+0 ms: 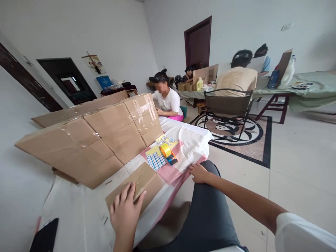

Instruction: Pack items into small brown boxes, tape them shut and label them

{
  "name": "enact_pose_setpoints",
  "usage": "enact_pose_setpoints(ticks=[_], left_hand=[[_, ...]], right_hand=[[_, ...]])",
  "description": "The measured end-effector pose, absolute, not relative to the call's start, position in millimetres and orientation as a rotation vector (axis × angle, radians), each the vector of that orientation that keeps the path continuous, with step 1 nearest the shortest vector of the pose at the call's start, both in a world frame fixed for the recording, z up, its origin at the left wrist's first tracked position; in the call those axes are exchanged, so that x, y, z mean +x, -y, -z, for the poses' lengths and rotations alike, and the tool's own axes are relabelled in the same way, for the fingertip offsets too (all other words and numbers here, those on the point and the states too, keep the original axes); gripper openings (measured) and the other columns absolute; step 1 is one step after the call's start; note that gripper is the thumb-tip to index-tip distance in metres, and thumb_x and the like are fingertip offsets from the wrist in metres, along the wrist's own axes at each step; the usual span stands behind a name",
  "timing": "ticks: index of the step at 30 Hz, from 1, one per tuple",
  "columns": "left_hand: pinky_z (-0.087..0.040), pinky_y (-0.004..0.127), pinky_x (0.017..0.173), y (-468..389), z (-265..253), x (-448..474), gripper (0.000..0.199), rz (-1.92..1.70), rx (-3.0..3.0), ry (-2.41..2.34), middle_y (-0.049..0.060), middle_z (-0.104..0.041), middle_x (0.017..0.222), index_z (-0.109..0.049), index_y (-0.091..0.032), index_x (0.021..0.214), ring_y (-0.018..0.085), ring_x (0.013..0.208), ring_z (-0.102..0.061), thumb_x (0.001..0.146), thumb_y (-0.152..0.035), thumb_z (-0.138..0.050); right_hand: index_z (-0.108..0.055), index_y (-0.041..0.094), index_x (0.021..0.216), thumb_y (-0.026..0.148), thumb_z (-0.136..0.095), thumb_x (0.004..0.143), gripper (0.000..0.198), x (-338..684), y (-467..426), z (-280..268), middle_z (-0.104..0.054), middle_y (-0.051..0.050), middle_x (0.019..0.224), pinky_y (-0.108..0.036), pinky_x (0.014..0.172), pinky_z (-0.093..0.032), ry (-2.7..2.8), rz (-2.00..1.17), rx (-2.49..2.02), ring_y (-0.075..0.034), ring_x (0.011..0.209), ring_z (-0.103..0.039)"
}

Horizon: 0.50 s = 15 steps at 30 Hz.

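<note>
1. left hand (126,206), spread, rests ungripping on the brown cardboard box (143,176), hiding its near part; box lies on pink-and-white tablecloth (172,177).
2. right hand (198,173), loosely curled, is at the cloth's right edge; its grip i cannot tell.
3. flat black object (45,236), near left: cut off.
4. open tiled floor (296,164) lies right.

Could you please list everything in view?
Tablecloth: one, white and pink, foreground
Small cardboard box: one, brown, on tablecloth
Taped cardboard boxes: several, brown, beyond small box
Tape dispenser: one, yellow, orange and blue, tablecloth
Printed sheets: two, yellow, white and blue, beside dispenser
Flat object: one, black, lower-left corner
Co-workers: four, clothes varied, background
Chair: one, dark, background
Panda floor design: one, multicoloured, under chair
Jugs: two, yellow and white, background
Left hand: one, bare, on small box
Right hand: one, bare, at tablecloth's edge
</note>
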<state>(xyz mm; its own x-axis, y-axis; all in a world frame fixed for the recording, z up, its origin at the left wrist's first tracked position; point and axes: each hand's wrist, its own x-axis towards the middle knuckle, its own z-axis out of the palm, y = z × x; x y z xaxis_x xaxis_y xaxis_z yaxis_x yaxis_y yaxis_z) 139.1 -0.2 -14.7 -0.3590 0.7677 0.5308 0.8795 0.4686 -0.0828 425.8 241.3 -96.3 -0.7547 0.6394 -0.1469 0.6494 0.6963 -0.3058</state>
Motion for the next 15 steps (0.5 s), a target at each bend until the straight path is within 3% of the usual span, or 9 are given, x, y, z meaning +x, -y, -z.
enact_pose_setpoints(ticks=[3,7,10,12,15], left_hand=[[-0.041,0.044,0.087,0.2,15.2,138.9,0.049,0.278,-1.372,2.206,0.007,-0.065,0.136,-0.064,-0.02,0.131,0.029,0.108,-0.059,0.097,-0.05,-0.046],[-0.04,0.044,0.089,0.6,15.0,140.3,0.051,0.261,-1.367,2.193,0.008,-0.064,0.137,-0.064,-0.02,0.132,0.03,0.109,-0.058,0.097,-0.052,-0.044],[-0.04,0.044,0.091,1.5,15.1,141.1,0.052,0.266,-1.361,2.2,0.009,-0.064,0.137,-0.064,-0.02,0.133,0.03,0.111,-0.058,0.098,-0.052,-0.043],[-0.04,0.045,0.091,2.0,15.5,140.7,0.053,0.273,-1.365,2.206,0.009,-0.064,0.138,-0.063,-0.02,0.134,0.03,0.111,-0.058,0.097,-0.053,-0.044],[-0.041,0.046,0.092,1.7,16.2,139.6,0.053,0.27,-1.372,2.216,0.01,-0.063,0.138,-0.062,-0.021,0.135,0.031,0.11,-0.058,0.096,-0.052,-0.045]], right_hand=[[-0.076,0.014,0.104,0.02,-0.072,0.072,0.032,417.2,-243.2,98.4,-0.064,-0.021,0.127,-0.056,0.105,-0.036,-2.83,0.531,1.094,-0.041,0.126,-0.053],[-0.077,0.016,0.094,0.018,-0.073,0.07,0.024,390.5,-247.3,89.9,-0.069,-0.017,0.12,-0.055,0.105,-0.037,-2.775,0.672,1.155,-0.04,0.126,-0.053],[-0.075,0.016,0.075,0.017,-0.076,0.065,0.01,378.0,-262.5,74.7,-0.076,-0.011,0.089,-0.044,0.09,-0.049,-2.683,0.892,1.174,-0.032,0.099,-0.069],[-0.073,0.015,0.068,0.022,-0.076,0.068,0.008,373.0,-280.2,59.7,-0.074,-0.007,0.071,-0.034,0.075,-0.052,-2.65,1.05,1.188,-0.024,0.075,-0.071],[-0.072,0.013,0.081,0.029,-0.062,0.084,0.02,361.5,-309.9,34.9,-0.075,-0.01,0.079,-0.028,0.068,-0.05,-2.72,1.216,1.333,-0.021,0.072,-0.07]])
